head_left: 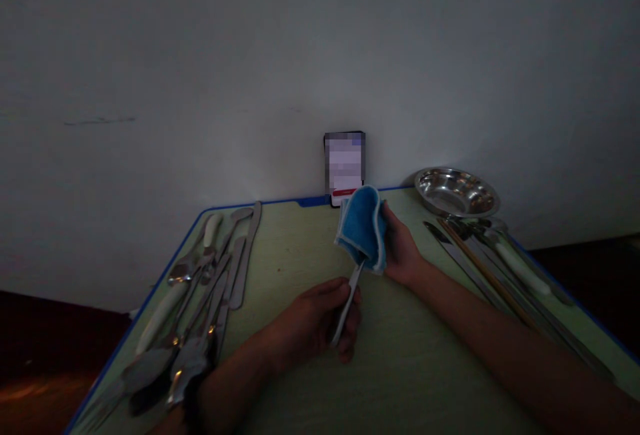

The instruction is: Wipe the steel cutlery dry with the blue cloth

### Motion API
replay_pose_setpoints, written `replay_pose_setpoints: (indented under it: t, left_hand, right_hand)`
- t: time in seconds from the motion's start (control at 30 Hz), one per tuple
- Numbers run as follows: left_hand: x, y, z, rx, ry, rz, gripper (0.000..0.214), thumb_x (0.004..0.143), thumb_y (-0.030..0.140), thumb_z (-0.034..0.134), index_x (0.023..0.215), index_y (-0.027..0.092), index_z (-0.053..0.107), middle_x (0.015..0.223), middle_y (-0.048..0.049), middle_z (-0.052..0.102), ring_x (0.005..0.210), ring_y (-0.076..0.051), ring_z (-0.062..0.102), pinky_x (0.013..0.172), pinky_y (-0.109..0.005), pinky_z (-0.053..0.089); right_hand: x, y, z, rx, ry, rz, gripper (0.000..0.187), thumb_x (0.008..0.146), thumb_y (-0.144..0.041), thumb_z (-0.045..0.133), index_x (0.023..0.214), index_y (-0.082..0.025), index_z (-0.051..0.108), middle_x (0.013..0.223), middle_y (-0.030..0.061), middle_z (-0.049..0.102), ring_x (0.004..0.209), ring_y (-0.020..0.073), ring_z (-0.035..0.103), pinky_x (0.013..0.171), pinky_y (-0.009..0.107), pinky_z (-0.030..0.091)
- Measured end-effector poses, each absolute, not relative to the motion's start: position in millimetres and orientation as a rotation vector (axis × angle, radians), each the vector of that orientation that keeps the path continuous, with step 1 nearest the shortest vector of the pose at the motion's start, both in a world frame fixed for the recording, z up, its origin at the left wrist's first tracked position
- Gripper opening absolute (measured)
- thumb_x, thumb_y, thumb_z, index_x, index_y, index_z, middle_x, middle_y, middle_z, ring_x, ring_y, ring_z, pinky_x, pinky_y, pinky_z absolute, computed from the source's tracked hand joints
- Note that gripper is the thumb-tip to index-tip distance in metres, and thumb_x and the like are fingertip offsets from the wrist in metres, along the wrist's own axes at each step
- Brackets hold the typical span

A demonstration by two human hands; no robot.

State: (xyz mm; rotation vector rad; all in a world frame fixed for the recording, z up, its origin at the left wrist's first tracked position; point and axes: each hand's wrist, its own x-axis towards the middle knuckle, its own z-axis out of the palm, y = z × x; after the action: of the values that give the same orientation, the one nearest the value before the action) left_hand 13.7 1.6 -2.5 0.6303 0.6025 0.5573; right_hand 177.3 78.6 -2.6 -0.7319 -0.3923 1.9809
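My left hand (325, 315) is closed around the handle of a metal utensil (348, 305), held tilted above the middle of the table. The utensil's far end goes into a folded blue cloth (363, 225) with pale edging, so its head is hidden and I cannot tell its kind. My right hand (400, 245) grips the cloth from its right side; most of those fingers are behind the cloth.
A green table (290, 241) with a blue rim stands against a grey wall. Several utensils (200, 301) lie along its left side. Chopsticks (480, 265), a knife (450, 248) and other utensils lie at right, near a steel bowl (456, 193). A phone (345, 165) leans on the wall.
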Motion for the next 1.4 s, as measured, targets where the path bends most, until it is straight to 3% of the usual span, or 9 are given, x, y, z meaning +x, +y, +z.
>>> replay_pose_setpoints:
  t: [0.3, 0.5, 0.8, 1.4]
  left_hand:
    - [9.6, 5.4, 0.0, 0.494, 0.610, 0.470, 0.023, 0.089, 0.033, 0.036, 0.080, 0.018, 0.051, 0.052, 0.0071, 0.034, 0.039, -0.006, 0.032, 0.040, -0.019, 0.035]
    - [10.3, 3.9, 1.5, 0.540, 0.596, 0.468, 0.031, 0.088, 0.033, 0.040, 0.060, 0.019, 0.038, 0.046, 0.0091, 0.024, 0.037, -0.006, 0.022, 0.037, -0.017, 0.028]
    - [8.8, 5.9, 2.3, 0.495, 0.581, 0.409, 0.039, 0.087, 0.038, 0.038, 0.054, 0.020, 0.029, 0.041, 0.0087, 0.025, 0.034, -0.007, 0.024, 0.035, -0.018, 0.028]
    - [10.2, 4.9, 2.6, 0.527, 0.505, 0.356, 0.038, 0.086, 0.043, 0.038, 0.056, 0.019, 0.033, 0.043, 0.0078, 0.029, 0.034, -0.007, 0.028, 0.036, -0.019, 0.032]
  right_hand:
    - [178.8, 76.8, -2.3, -0.703, -0.401, 2.002, 0.041, 0.084, -0.050, 0.038, 0.101, -0.019, 0.059, 0.078, 0.0043, 0.069, 0.082, 0.0202, 0.064, 0.076, 0.038, 0.050]
    - [177.2, 76.3, -3.4, -0.757, -0.430, 1.975, 0.041, 0.083, -0.052, 0.038, 0.094, -0.020, 0.061, 0.075, 0.0032, 0.068, 0.080, 0.0196, 0.064, 0.076, 0.038, 0.050]
    - [176.6, 75.6, -2.4, -0.719, -0.427, 1.964, 0.038, 0.084, -0.049, 0.039, 0.089, -0.018, 0.061, 0.071, 0.0022, 0.068, 0.078, 0.0184, 0.064, 0.079, 0.036, 0.048]
    - [172.1, 75.4, -5.8, -0.829, -0.412, 1.944, 0.035, 0.086, -0.044, 0.041, 0.094, -0.016, 0.060, 0.075, 0.0039, 0.069, 0.075, 0.0182, 0.066, 0.078, 0.035, 0.051]
